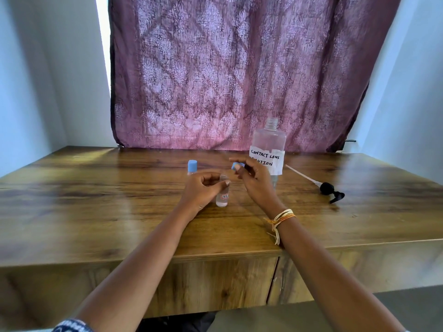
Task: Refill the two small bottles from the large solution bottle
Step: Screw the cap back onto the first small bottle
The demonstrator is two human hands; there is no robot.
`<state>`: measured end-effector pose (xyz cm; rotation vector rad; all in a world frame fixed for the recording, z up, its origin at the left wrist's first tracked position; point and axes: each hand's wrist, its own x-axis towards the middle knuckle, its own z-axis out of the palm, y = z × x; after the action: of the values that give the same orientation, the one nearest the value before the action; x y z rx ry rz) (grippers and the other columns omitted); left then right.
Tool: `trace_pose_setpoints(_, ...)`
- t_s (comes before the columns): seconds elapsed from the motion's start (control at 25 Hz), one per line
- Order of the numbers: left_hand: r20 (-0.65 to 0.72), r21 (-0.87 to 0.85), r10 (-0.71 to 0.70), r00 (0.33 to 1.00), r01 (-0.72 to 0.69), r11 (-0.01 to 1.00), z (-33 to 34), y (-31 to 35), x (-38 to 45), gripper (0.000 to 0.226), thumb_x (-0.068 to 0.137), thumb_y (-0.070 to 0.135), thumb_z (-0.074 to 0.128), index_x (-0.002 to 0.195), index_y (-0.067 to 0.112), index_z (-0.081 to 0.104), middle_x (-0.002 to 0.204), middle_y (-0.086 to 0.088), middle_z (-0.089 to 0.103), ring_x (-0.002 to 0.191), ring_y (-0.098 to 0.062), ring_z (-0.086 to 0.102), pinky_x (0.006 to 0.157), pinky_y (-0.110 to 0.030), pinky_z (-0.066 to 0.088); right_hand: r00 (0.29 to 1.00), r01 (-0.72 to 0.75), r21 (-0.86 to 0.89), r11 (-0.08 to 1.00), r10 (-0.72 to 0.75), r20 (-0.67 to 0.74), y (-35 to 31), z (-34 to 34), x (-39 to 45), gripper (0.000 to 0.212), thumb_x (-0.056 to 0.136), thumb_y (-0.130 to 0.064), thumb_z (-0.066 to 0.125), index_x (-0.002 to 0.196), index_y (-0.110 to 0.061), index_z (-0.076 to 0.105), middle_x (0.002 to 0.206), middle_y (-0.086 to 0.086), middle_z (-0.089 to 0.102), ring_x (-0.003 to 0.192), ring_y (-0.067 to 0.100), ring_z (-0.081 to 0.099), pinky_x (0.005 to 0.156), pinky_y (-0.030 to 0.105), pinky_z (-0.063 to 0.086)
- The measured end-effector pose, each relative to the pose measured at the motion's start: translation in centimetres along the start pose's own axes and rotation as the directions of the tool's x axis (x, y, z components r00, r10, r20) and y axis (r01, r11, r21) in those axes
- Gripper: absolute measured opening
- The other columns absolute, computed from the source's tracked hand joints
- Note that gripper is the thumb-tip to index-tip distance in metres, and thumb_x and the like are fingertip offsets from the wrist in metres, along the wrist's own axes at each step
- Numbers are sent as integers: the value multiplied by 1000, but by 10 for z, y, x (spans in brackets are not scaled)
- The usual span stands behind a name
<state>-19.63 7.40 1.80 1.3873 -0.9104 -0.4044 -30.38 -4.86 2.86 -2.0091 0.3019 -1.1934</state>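
Large solution bottle (269, 149) – lower part hidden behind right hand (257, 185), second label line partly covered. Capped small bottle (192, 167) – body hidden behind left hand (203, 190). Open small bottle (222, 194) – label too small to read. Both hands motion-blurred. Both arms cut off by bottom edge.

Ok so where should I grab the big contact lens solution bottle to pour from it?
Grip the large solution bottle around its labelled body, coming from its right side. It stands upright with its neck open and the right hand in front of it, so a side wrap seems steadier than holding the narrow neck.
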Motion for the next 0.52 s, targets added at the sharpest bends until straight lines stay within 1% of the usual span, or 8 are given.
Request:
trace_pose_setpoints(0.08, 1, -15, -14, 1000, 14, 1000, -2, -1, 2, 13, 79, 16, 77, 90, 23, 73, 91, -2, 75, 87, -15, 71, 80, -33, 56, 999, -5, 107, 994, 8, -35, -4, 0, -1, 9, 91, -10, 66, 99, -10, 69, 84, 8, 70, 76, 13, 63, 70, 30, 51)
trace_pose_setpoints(0.16, 22, -8, -25, 999, 26, 1000, -4, 0, 3, 15, 80, 16, 76, 93, 22, 73, 89, 0, 74, 72, -2, 68, 68, -22, 52, 999, -21, 209, 978, 30, -39, -9, -1, -2, 12, 86, -6, 70, 96, -1, 66, 86, 17, 72, 78, 16, 68, 72, 28, 54)
trace_pose_setpoints(0.2, 37, -1, -31, 999, 31, 1000, -4, -1, 3, 15, 81, 15, 76, 94, 21, 73, 87, 1, 74, 66, 2, 66, 65, -19, 50, 999, -30, 235, 971, 38, -26, -11, -1, -3, 12, 85, -4, 72, 94, 0, 65, 88, 18, 73, 80, 17, 70, 75, 28, 56)
trace_pose_setpoints(0.32, 66, 16, -38, 997, 37, 999, -3, -3, 4, 20, 81, 13, 75, 101, 13, 73, 83, 2, 73, 54, 7, 61, 60, -12, 45, 998, -58, 281, 958, 46, 52, -13, 1, -3, 11, 84, -1, 71, 90, -7, 65, 87, 11, 73, 82, 13, 71, 80, 30, 57)
trace_pose_setpoints(0.36, 67, 30, -34, 997, 32, 999, -3, -3, 5, 22, 81, 14, 76, 102, 11, 73, 83, 1, 73, 51, 7, 59, 58, -11, 44, 996, -68, 285, 956, 49, 74, -13, 1, -3, 11, 85, 0, 70, 92, -7, 65, 88, 11, 73, 82, 11, 71, 80, 30, 57)
trace_pose_setpoints(0.44, 66, 55, -39, 997, 35, 998, -4, -4, 6, 24, 79, 17, 78, 102, 12, 74, 87, -1, 74, 52, 7, 59, 59, -12, 42, 992, -84, 275, 958, 55, 111, -12, 2, -2, 14, 87, 1, 66, 101, -1, 65, 92, 10, 72, 85, 7, 70, 80, 24, 56)
trace_pose_setpoints(0.52, 72, 55, -54, 996, 50, 997, -5, -6, 7, 26, 78, 20, 79, 102, 12, 75, 91, -3, 76, 64, 4, 65, 62, -15, 46, 987, -95, 256, 962, 57, 151, -11, 1, -2, 23, 89, 2, 63, 112, 3, 64, 101, 12, 72, 93, 9, 70, 82, 21, 55)
